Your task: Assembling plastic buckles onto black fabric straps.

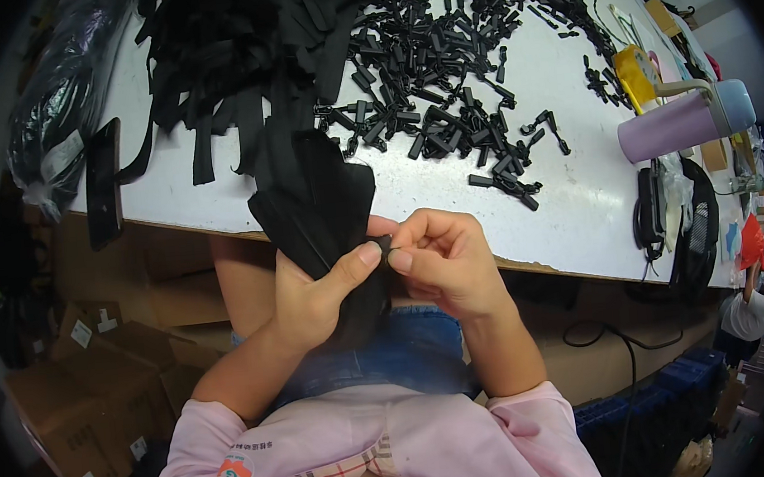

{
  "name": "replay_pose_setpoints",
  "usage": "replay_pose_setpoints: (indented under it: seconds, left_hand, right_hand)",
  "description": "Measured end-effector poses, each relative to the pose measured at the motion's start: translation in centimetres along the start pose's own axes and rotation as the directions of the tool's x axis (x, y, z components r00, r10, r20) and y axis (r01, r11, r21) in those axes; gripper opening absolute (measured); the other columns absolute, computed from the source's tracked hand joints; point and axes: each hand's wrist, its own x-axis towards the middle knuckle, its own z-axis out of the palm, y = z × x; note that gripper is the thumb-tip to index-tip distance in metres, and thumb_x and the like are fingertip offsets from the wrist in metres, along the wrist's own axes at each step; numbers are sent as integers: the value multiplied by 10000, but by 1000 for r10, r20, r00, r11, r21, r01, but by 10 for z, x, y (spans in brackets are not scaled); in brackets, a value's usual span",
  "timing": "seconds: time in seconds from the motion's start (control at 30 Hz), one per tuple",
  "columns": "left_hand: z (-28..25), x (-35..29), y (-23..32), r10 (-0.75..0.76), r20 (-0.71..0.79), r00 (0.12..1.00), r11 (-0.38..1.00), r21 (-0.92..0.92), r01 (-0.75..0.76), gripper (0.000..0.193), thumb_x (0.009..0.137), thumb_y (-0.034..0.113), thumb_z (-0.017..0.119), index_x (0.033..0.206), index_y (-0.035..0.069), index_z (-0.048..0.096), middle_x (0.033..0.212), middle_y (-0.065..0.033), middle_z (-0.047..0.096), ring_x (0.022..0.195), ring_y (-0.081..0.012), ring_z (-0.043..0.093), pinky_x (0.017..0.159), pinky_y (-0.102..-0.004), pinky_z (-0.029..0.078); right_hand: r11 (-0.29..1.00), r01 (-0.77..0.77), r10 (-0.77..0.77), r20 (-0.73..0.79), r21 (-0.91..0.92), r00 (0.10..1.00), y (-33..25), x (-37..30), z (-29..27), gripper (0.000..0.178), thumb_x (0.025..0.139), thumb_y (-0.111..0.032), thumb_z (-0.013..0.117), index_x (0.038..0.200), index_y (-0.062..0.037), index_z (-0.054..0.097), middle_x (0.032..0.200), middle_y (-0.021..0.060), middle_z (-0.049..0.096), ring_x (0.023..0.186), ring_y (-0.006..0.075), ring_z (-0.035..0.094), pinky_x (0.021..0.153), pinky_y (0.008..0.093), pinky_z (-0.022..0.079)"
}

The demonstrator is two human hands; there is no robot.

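My left hand (313,301) is closed around a bundle of black fabric strips (316,190), its thumb pressed on top near the right side. The bundle hangs over the table's front edge toward my lap, and its far end runs up to the pile of similar strips (229,47). Close beside the left thumb, my right hand (450,264) pinches thumb to forefinger at the bundle's right edge. Whatever small part sits between those fingertips is mostly hidden. Beyond my hands, many small black plastic pieces (449,119) lie scattered over the white table (571,213).
A dark phone-like slab (105,185) lies by a clear plastic bag (71,111) at the left. On the right are a lilac tumbler (670,127), a yellow package (636,75) and a black pouch (699,229). Cardboard boxes (96,400) stand below left; a person (749,311) is far right.
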Motion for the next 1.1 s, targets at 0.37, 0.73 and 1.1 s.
replay_pose_setpoints:
  seconds: [0.37, 0.73, 1.1]
  left_hand:
    - [2, -2, -5, 63, -59, 996, 996, 73, -58, 221, 793, 37, 514, 1005, -26, 505, 934, -81, 560, 826, -117, 537, 741, -240, 440]
    - [0, -4, 3, 168, 33, 985, 921, 350, -169, 201, 796, 41, 526, 989, -16, 522, 913, -62, 567, 806, -95, 532, 704, -231, 450]
    - [2, -6, -2, 160, -85, 983, 946, 296, -129, 163, 802, 111, 550, 921, 1, 554, 813, -45, 582, 609, -55, 504, 538, -180, 418]
  right_hand:
    - [922, 345, -369, -131, -179, 920, 23, 1, 16, 64, 798, -48, 535, 813, 10, 514, 674, -10, 498, 523, -3, 390, 430, 136, 283]
    - [970, 201, -202, 4, -139, 979, 19, -3, 5, 99, 831, -92, 500, 856, 3, 509, 666, -28, 468, 562, 13, 383, 459, 158, 304]
    - [753, 429, -483, 23, -498, 875, 14, 2, 8, 111, 683, -24, 623, 725, 3, 523, 548, 23, 445, 414, 65, 362, 387, 196, 279]
